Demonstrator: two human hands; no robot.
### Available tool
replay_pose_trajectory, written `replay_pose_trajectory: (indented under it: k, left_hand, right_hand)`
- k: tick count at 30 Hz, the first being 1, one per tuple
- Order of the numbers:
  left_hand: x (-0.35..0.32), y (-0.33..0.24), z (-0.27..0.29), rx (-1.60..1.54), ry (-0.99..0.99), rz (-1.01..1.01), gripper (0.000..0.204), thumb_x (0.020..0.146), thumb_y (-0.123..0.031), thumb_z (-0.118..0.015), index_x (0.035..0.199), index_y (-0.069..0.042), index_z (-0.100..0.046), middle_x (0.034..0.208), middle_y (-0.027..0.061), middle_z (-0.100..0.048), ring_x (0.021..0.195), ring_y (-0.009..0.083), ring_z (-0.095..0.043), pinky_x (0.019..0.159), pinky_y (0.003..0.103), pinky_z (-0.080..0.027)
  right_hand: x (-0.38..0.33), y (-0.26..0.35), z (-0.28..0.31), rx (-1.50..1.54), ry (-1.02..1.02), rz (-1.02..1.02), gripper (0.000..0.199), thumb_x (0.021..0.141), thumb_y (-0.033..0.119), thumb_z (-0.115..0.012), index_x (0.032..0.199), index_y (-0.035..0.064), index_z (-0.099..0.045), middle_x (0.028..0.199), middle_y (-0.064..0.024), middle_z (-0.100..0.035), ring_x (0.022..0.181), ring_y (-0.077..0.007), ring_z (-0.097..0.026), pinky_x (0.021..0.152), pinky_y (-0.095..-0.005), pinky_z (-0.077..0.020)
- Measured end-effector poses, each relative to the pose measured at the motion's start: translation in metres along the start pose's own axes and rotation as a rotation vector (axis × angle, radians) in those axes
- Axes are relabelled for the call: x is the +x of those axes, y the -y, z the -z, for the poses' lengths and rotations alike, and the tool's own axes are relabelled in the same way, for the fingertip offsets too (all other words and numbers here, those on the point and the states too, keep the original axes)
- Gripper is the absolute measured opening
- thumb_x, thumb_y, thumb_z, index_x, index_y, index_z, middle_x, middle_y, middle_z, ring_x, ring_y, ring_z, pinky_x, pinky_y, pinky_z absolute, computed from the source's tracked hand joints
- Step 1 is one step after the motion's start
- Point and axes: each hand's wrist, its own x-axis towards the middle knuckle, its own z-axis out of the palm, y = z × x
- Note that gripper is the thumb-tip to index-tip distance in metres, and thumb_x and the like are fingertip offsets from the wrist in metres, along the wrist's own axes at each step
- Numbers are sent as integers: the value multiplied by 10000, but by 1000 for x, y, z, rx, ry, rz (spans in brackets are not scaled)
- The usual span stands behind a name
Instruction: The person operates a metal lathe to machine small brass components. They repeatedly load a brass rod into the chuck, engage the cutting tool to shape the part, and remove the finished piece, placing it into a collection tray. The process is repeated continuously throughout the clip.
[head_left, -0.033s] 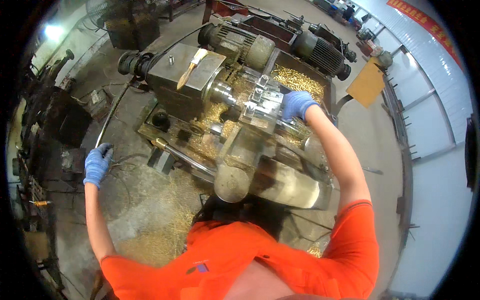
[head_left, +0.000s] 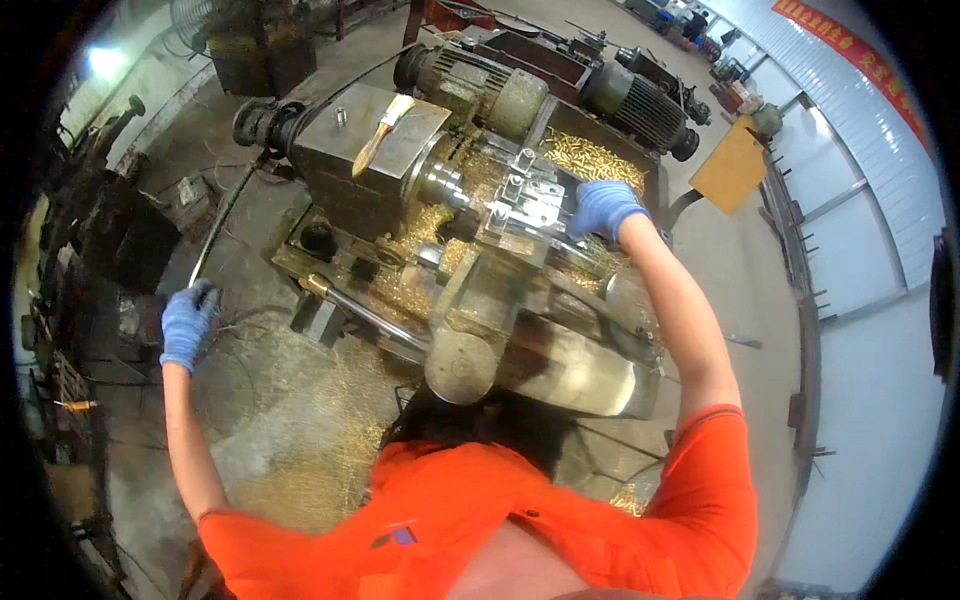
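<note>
My left hand, in a blue knit glove, is closed around the lower end of a long metal lever that runs up to the left end of a small lathe. My right hand, gloved alike, is at the right side of the lathe's tool block. Its fingers are curled; whatever they grip is hidden. Left of the block is the shiny spindle, with brass chips beneath and around it. A paintbrush lies on the grey headstock.
Behind my right hand a tray holds many small brass pieces. Electric motors stand at the back. A rounded handwheel or cover juts toward me. Chips also litter the floor. A tan board stands to the right.
My left hand and the lever end have shifted slightly left and down. My right hand has moved slightly to the right, its fingers a little more curled.
</note>
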Motion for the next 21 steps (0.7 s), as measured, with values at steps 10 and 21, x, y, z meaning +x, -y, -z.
replay_pose_trajectory:
  k: [10,21]
  left_hand:
    - [17,62,14,133,-126,69,354,832,-338,-560,1025,-47,-608,973,142,-634,910,297,-591,789,361,-452]
    - [1,89,-13,-234,30,176,371,842,-365,-575,959,-14,-595,658,37,-580,555,99,-515,533,262,-430]
  right_hand:
    - [19,0,-32,435,-398,252,643,649,330,-693,1231,136,-501,1189,-155,-536,1059,-323,-524,904,-366,-410]
    - [25,-26,-33,462,-61,37,631,664,361,-662,1213,84,-524,1156,-162,-566,1036,-287,-554,903,-341,-413]
